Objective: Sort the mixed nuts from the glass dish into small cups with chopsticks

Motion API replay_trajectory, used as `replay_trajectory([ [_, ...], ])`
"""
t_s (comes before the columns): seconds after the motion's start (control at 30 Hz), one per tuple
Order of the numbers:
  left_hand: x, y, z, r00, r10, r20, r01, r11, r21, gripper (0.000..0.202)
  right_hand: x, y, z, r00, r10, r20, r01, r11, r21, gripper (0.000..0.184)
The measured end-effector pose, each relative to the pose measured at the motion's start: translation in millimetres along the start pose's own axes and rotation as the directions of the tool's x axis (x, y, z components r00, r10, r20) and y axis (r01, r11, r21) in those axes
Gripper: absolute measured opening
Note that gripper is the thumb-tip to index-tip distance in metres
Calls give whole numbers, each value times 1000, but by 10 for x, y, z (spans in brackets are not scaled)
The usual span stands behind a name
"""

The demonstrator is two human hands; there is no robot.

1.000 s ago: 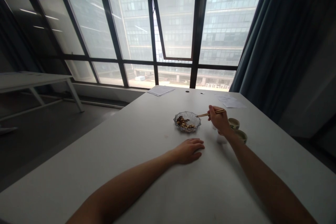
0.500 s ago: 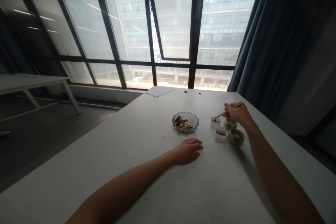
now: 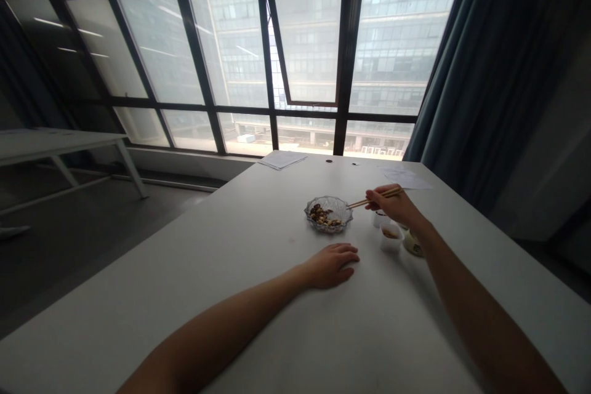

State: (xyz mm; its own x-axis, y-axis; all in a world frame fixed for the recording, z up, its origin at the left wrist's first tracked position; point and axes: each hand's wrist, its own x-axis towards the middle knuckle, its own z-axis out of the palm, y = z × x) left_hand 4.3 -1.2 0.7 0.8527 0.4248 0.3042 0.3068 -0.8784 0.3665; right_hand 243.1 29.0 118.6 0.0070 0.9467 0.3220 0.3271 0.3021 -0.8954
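My right hand [image 3: 390, 203] grips a pair of wooden chopsticks [image 3: 362, 202], whose tips reach the right rim of a clear glass bowl [image 3: 345, 221]. Several brown and tan nut-like pieces [image 3: 319, 214] lie in that bowl, mostly toward its left. Under my right hand stand two small white cups: the nearer cup [image 3: 390, 241] has brownish contents, and the farther cup [image 3: 379, 220] is partly covered by the hand. A cream-coloured pot [image 3: 412, 244] is half hidden behind my right wrist. My left hand [image 3: 331, 265] rests flat on the table, fingers spread, just in front of the bowl.
The white table [image 3: 258, 320] runs up to the windows. Papers [image 3: 282, 160] lie at its far left corner and more sheets [image 3: 409, 178] beyond my right hand. A second table [image 3: 60, 143] stands to the left, and a blue curtain [image 3: 466, 92] hangs at the right.
My right hand has swung left with the chopsticks, from the farther white cup to the glass bowl's rim. It now hides one of the two cream pots. My left hand stays put.
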Motion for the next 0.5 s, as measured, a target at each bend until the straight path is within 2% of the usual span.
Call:
replay_trajectory([
  [0.07,-2,10,-6,1000,-3,0,3,1000,1,37,-4,12,100,997,14,76,-12,1000,-26,40],
  [0.17,-6,18,-12,1000,-8,0,8,1000,2,37,-7,33,216,992,15,123,-8,998,-61,38],
  [0.33,-11,20,-10,1000,4,-1,-4,1000,-12,37,17,158,351,992,-38,121,52,991,-120,35],
  [0.5,-10,10,8,1000,5,-12,-5,1000,-13,37,34,249,426,991,-44,126,54,995,-83,42],
])
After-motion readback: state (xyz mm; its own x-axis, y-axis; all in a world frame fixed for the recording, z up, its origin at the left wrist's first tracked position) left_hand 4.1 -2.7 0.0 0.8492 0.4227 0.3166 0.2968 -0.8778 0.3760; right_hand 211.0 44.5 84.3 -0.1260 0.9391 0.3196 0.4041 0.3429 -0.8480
